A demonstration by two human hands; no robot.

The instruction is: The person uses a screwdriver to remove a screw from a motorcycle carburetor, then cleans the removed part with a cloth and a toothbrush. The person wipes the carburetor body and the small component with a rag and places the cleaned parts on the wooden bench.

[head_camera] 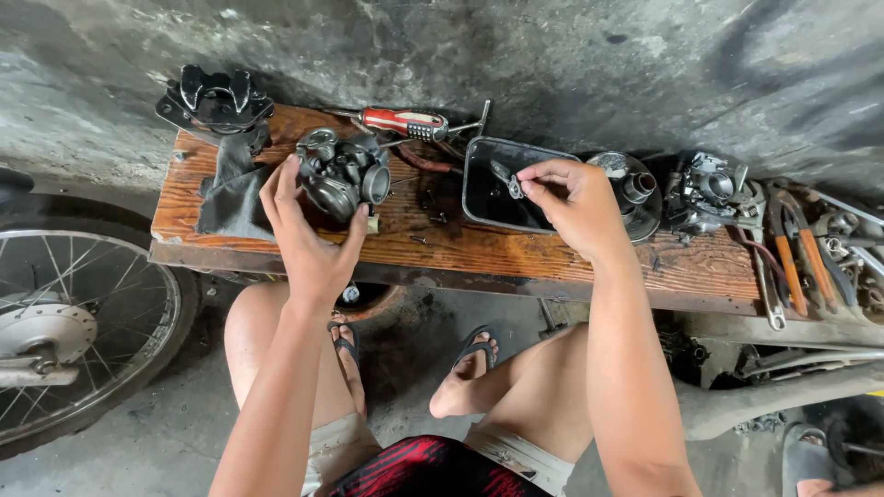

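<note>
My left hand [308, 230] grips a grey metal carburetor body [343, 173] and holds it just above a worn wooden bench [442, 247]. My right hand [575, 204] pinches a small metal part [512, 184] between thumb and fingers. It hovers over a dark rectangular tray [488, 198] with black liquid in it. A few small screws [433, 221] lie on the wood between my hands.
A red-handled screwdriver [405, 122], a dark rag [235, 189] and a black bracket [216, 99] lie at the bench's back left. A round metal cup [635, 189], a second carburetor [709, 193] and orange-handled pliers [796, 262] sit to the right. A spoked wheel [74, 322] stands at left.
</note>
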